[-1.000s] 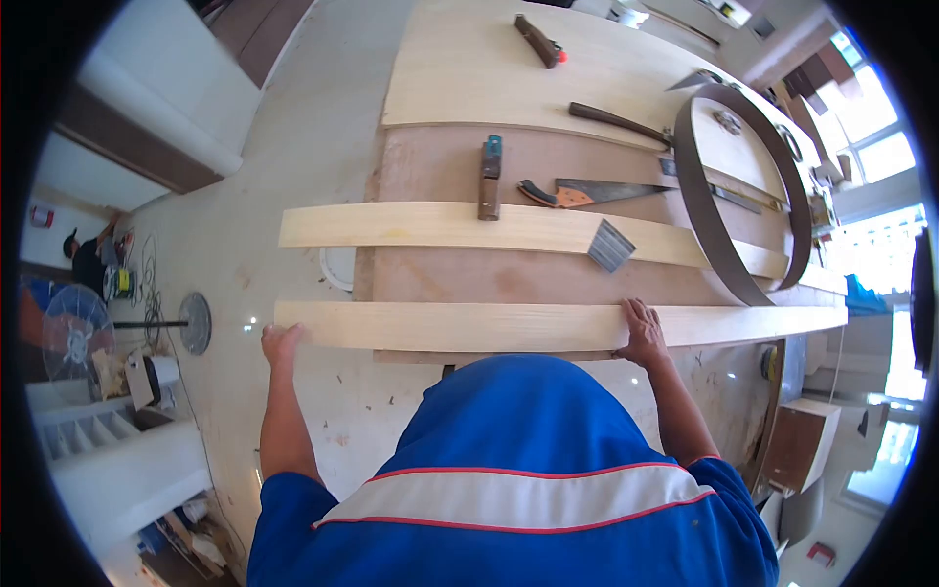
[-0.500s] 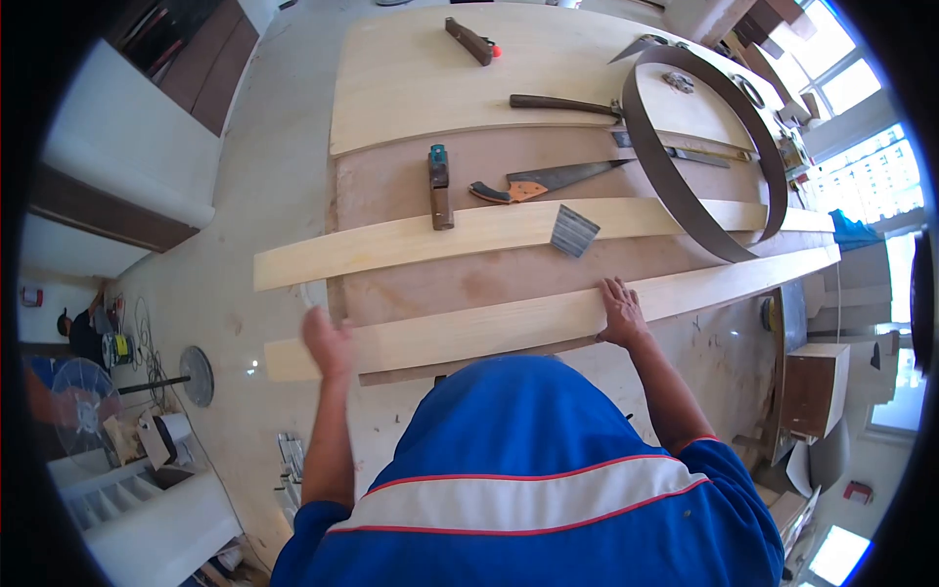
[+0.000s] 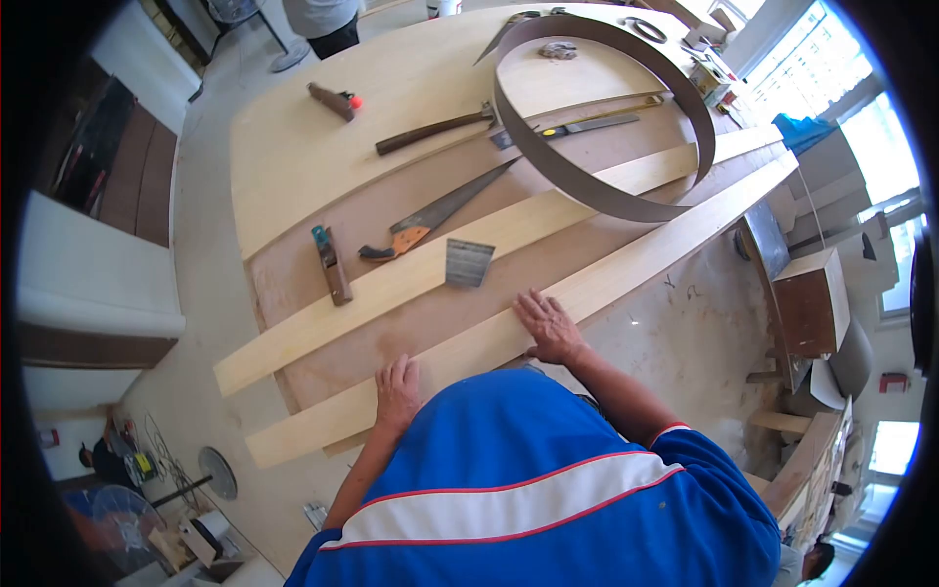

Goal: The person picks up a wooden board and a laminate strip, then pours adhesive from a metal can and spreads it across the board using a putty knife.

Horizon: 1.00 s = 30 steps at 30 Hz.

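A long pale wooden board [image 3: 450,362] lies along the near edge of the bench. My left hand [image 3: 397,391] rests on its left part, fingers laid over the wood. Farther along the same board, my right hand [image 3: 551,328] lies flat with its fingers spread. Neither hand holds a tool. Beyond is a second pale board [image 3: 401,279], roughly parallel, with a flat grey piece [image 3: 469,262] upon it. A hand plane [image 3: 333,266] touches this second board, and a handsaw [image 3: 440,215] with an orange and black handle lies just behind.
A large brown hoop of flat strip [image 3: 548,171] stands over the boards. A wooden-handled tool [image 3: 430,132], its head partly hidden, and a brown tool with a red knob [image 3: 333,101] lie on a pale panel [image 3: 284,176]. Another person [image 3: 323,20] stands beyond the bench.
My left hand has come down onto the near board, moving rightward. My right hand stays on the board. The view has turned, and the bench now slants up to the right.
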{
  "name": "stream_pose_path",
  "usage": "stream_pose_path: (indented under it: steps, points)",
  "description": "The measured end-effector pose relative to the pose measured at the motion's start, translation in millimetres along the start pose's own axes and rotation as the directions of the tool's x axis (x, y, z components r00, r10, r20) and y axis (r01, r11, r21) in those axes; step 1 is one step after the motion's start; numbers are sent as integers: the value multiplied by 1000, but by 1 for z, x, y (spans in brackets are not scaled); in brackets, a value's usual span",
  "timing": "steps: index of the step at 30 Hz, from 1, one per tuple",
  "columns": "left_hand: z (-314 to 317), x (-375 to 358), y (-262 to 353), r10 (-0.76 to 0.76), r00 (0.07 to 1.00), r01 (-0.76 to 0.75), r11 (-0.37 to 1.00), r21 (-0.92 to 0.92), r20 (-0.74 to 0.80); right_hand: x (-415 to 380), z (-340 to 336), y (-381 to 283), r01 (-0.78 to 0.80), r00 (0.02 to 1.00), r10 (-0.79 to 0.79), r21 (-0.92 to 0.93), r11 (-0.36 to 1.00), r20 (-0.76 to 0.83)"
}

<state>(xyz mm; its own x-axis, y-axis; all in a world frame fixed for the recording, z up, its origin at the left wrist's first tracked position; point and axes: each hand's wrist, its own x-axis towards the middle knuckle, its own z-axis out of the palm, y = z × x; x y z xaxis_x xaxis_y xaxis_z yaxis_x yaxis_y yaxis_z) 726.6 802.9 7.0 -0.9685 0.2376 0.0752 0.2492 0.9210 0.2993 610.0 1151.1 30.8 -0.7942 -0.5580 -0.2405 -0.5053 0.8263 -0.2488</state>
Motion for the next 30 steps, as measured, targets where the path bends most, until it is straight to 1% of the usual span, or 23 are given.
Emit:
stream_pose_path:
  steps: [3,5,6,8,9,11,12,13,14,15,16,18,19,21,22,23,24,25,26,27,28,29,30]
  points:
    - [-1,19,14,-105,991,108,994,-33,83,-1,-8,12,20,1000,-20,29,999,8]
    - [-10,31,23,-114,984,124,990,-65,136,4,-21,26,15,1000,-17,65,998,21]
    - [-13,38,26,-118,979,133,988,-79,164,11,-27,41,7,990,15,155,988,-139]
    - [-11,38,28,-147,976,156,987,-47,161,24,-74,79,-28,917,59,84,996,-394]
    - [-9,37,32,-161,974,168,985,-33,158,34,-95,106,-57,881,58,18,998,-470]
    - [-12,41,48,-205,973,204,979,23,104,51,-133,161,-249,795,199,-8,969,-573]
    - [-12,44,56,-231,970,228,972,52,69,57,-150,183,-382,769,303,-24,924,-563]
    - [-8,47,62,-273,961,273,962,10,43,66,-150,212,-487,717,419,29,873,-557]
    - [-2,50,69,-314,949,315,949,-33,19,70,-155,235,-564,731,543,82,822,-413]
    - [2,55,76,-355,935,354,932,-78,-4,76,-154,253,-647,717,653,114,754,-243]
    - [3,61,84,-376,926,371,917,-142,-8,77,-153,263,-646,752,650,72,760,-107]
    - [4,74,102,-420,907,401,875,-273,-16,85,-118,279,-558,816,535,-58,828,-220]
    - [-2,84,112,-470,880,453,793,-407,63,85,-113,264,-514,840,483,-79,854,-247]
    - [-21,108,128,-512,822,540,566,-622,248,78,-126,201,-376,909,399,174,910,-123]
    - [-23,117,130,-499,821,505,411,-759,275,75,-135,164,-332,935,352,223,916,-53]
    - [-24,126,133,-476,826,449,237,-861,300,78,-118,141,-235,960,266,258,937,-92]
    - [-26,138,134,-447,837,375,50,-926,315,84,-108,115,-206,971,235,346,915,-44]
    - [-36,152,139,-461,822,366,-22,-930,335,78,-110,85,-78,983,144,453,888,-112]
    - [-55,164,147,-470,807,356,-94,-930,356,93,-82,65,53,997,-34,298,953,-68]
    - [-67,176,150,-475,795,343,-163,-925,379,86,-97,34,14,1000,-7,382,924,-20]
    - [-66,186,148,-517,782,344,-108,-933,349,83,-86,13,-33,999,28,401,916,18]
    - [-67,196,145,-516,788,348,-78,-934,337,70,-94,-4,-4,1000,0,428,904,11]
    - [-68,205,141,-511,794,356,-49,-933,330,59,-93,-14,63,998,-46,449,891,-49]
